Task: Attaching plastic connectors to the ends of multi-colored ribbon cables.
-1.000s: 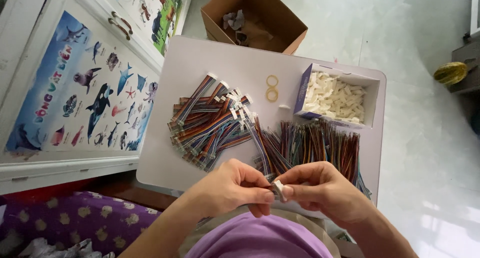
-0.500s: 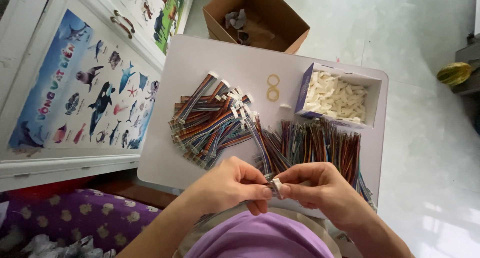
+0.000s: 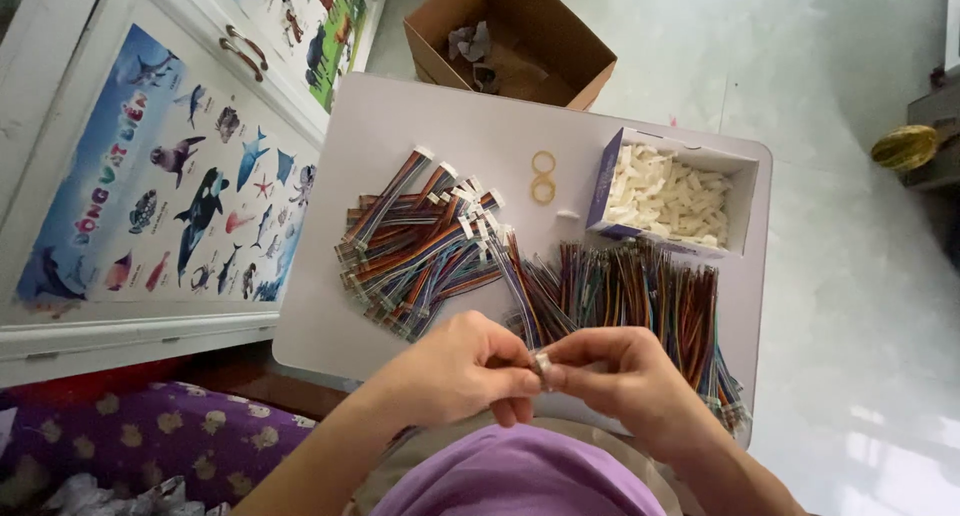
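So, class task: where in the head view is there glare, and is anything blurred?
Head view: daylight glare washes the floor at lower right; both hands are slightly soft, hiding the small connector pinched between the fingers; the wire bundles and white tray stay sharp.

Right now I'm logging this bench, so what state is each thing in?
left hand: pinching a small white connector.
right hand: pinching the same connector.
cardboard box: open, scraps inside.
small white box: open, full of white pieces.
finished wire bundles: fanned in a heap.
loose wires: spread flat.
rubber bands: loose, unused.
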